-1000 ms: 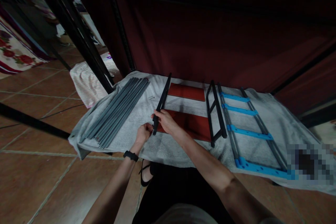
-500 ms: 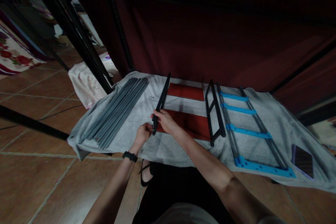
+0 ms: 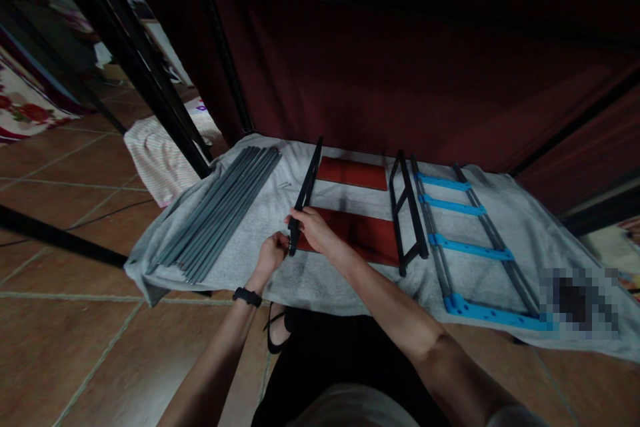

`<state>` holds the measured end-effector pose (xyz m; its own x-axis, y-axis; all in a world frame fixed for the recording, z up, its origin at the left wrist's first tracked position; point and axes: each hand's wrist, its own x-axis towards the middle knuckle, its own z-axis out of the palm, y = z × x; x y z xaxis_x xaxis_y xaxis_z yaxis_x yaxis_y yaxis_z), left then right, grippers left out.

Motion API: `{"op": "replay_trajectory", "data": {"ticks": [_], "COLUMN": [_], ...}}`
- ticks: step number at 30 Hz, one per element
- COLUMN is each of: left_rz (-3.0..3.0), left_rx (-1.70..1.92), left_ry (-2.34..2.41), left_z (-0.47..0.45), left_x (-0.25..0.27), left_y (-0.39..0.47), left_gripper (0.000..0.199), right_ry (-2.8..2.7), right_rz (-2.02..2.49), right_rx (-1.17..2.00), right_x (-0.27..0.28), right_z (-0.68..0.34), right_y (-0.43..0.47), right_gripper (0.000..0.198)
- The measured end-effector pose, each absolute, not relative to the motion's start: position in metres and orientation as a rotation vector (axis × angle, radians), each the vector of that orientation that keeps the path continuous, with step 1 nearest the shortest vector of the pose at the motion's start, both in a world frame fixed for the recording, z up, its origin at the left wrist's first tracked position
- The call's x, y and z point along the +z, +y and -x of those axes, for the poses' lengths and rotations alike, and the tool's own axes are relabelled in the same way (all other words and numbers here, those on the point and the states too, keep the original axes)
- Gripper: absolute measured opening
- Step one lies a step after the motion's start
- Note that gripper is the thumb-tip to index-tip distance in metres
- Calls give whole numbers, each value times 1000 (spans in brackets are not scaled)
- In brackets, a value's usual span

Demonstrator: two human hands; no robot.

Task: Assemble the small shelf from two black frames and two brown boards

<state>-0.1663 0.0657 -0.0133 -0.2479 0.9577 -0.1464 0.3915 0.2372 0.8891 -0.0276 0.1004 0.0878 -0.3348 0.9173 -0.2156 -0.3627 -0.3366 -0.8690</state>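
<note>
One black frame (image 3: 308, 179) on the grey cloth (image 3: 320, 290) is pinched by the fingers of the right hand (image 3: 313, 223); whether the left hand (image 3: 273, 252), at its near end, pinches anything, I can't tell. Grey rods (image 3: 220, 213) lie left, red boards (image 3: 353, 173) right.

From my remote feed I see a dim room, apparently a home: brown floor tiles (image 3: 75, 340), black metal posts (image 3: 125, 57) resembling a bed frame, a dark red curtain (image 3: 375, 93), a flowered textile (image 3: 27, 111) and a draped striped cloth (image 3: 160, 157).
</note>
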Motion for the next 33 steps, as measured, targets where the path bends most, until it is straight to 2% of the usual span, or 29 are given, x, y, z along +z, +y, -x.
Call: {"op": "replay_trajectory", "data": {"ticks": [3, 7, 21, 24, 30, 33], "left_rz": [-1232, -1286, -1277, -1289, -1263, -1227], "left_rx": [975, 925, 955, 888, 946, 962], "left_ry": [1756, 1861, 1798, 1833, 1749, 1693], "left_z": [165, 164, 169, 171, 166, 166], "left_x": [-7, 1, -9, -6, -8, -11], "left_y": [62, 61, 64, 65, 67, 65], "left_gripper": [3, 13, 5, 16, 3, 4], "right_ry": [-945, -932, -909, -934, -966, -965], "right_rz": [903, 934, 926, 933, 908, 925], "right_rx": [1800, 1825, 1833, 1816, 1783, 1784], "right_x": [86, 85, 86, 86, 86, 87], "right_z": [28, 28, 27, 27, 27, 27], "right_y": [101, 101, 100, 101, 103, 103], "right_gripper": [18, 19, 19, 19, 18, 17]}}
